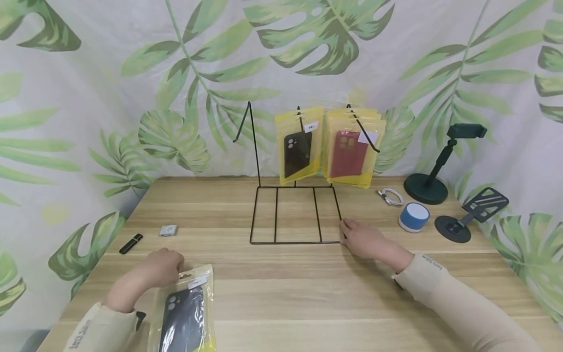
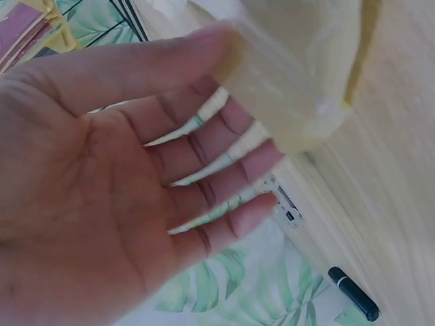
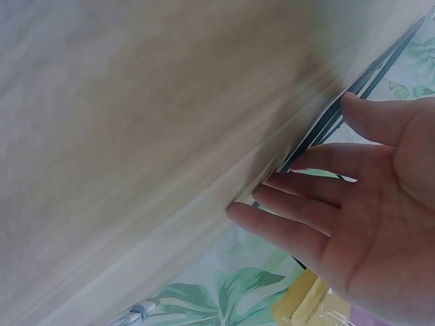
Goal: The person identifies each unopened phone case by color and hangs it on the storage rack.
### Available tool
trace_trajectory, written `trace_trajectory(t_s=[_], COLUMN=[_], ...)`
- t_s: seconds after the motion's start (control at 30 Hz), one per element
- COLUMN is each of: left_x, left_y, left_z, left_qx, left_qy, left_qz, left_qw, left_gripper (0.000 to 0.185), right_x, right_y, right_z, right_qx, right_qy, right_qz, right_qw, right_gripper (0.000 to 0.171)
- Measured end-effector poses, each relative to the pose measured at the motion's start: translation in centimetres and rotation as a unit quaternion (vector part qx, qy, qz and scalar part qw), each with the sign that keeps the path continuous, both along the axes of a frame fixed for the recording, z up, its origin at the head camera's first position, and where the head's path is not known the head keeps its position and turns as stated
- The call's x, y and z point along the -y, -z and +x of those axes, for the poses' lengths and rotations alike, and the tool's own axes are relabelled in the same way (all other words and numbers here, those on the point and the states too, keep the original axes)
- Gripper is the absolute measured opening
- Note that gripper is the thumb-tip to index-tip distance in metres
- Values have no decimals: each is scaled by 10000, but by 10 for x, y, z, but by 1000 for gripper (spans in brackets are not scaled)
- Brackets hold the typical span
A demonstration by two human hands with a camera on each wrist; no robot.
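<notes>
A yellow packet holding a black phone case (image 1: 186,310) lies on the wooden table (image 1: 308,293) at the near left. My left hand (image 1: 158,269) is at its top edge; in the left wrist view the fingers (image 2: 224,156) are straight and spread, their tips touching the packet (image 2: 299,68). A black wire display rack (image 1: 295,215) stands mid-table. My right hand (image 1: 365,239) rests flat at the rack base's front right corner, its straight fingertips (image 3: 285,183) against the base wire (image 3: 353,102). On the rack's hooks hang a black-case packet (image 1: 299,146) and red-case packets (image 1: 352,146).
A black USB stick (image 1: 131,243) and a small silver gadget (image 1: 168,230) lie at the left. At the right are a white cable (image 1: 390,196), a blue and white round speaker (image 1: 414,216), a dark green phone stand (image 1: 433,166) and a black stand (image 1: 470,215). Behind is a leaf-print curtain.
</notes>
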State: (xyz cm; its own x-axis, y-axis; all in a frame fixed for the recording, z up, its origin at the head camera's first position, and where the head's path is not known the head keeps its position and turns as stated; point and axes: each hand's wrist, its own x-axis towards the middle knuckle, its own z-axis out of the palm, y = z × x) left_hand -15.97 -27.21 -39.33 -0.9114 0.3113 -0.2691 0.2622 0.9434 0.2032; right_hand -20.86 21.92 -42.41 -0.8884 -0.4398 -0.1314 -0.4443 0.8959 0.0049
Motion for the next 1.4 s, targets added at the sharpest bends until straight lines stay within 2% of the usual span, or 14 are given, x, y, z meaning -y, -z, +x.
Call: trace_trajectory(t_s=[0.3,0.47,0.57,0.73,0.93,1.07,1.23,1.4], left_x=[-6,-21,-34,-54,-81,-103,-132,-162], left_y=[-5,-14,-21,-33,-51,-66,-85,-103], left_z=[-3,-3,-4,-1,2,0,-8,-23], left_qx=[-403,-516,-728,-1107,-1164,-1358,-1667,-1930], left_qy=[160,54,169,546,783,1028,1321,1549], left_qz=[760,1221,1488,2127,2782,3078,3325,3642], left_qw=[9962,9912,9860,9693,9502,9361,9188,8979], left_gripper=[6,5,4,6,13,14,14,17], right_x=[1,1,1,3,5,4,3,2], right_y=[-3,-3,-2,-2,-5,-6,-6,0], right_z=[-1,-1,-1,0,2,2,3,3], right_qx=[-80,-37,-99,-215,-185,-178,-163,-185], right_qy=[-86,-65,-88,-198,-172,-132,-110,-125], right_qz=[46,21,32,32,27,43,54,-8], right_qw=[9999,10000,9999,9996,9997,9997,9998,9997], right_gripper=[53,53,53,53,52,52,52,53])
